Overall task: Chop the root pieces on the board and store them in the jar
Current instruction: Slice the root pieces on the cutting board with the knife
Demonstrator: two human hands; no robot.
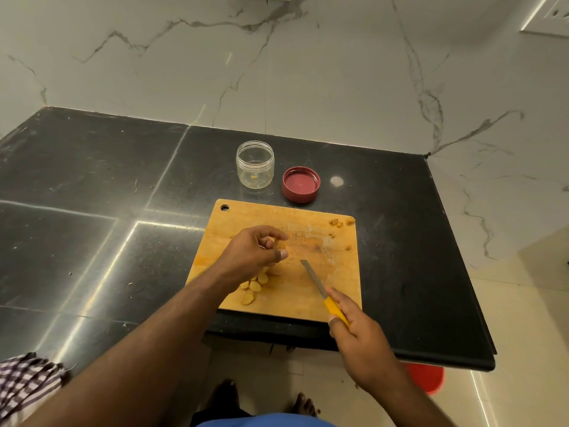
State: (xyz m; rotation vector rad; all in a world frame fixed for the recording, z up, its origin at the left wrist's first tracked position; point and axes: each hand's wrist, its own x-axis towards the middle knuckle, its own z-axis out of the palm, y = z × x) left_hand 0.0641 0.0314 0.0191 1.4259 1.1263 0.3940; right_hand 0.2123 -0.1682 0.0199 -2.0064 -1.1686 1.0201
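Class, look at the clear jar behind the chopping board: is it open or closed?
Open. The jar stands upright with a bare mouth; its red lid lies upturned beside it on the counter.

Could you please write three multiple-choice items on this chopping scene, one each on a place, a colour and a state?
1. Where is the lid?
A. on the jar
B. on the counter, right of the jar
C. on the board

2. What colour is the knife handle?
A. yellow
B. black
C. green

3. The jar is:
A. open, nearly empty
B. closed
C. full

Answers: 1 B, it lies upturned beside the jar; 2 A, yellow shows in the right hand; 3 A, its mouth is bare and only a scrap lies inside.
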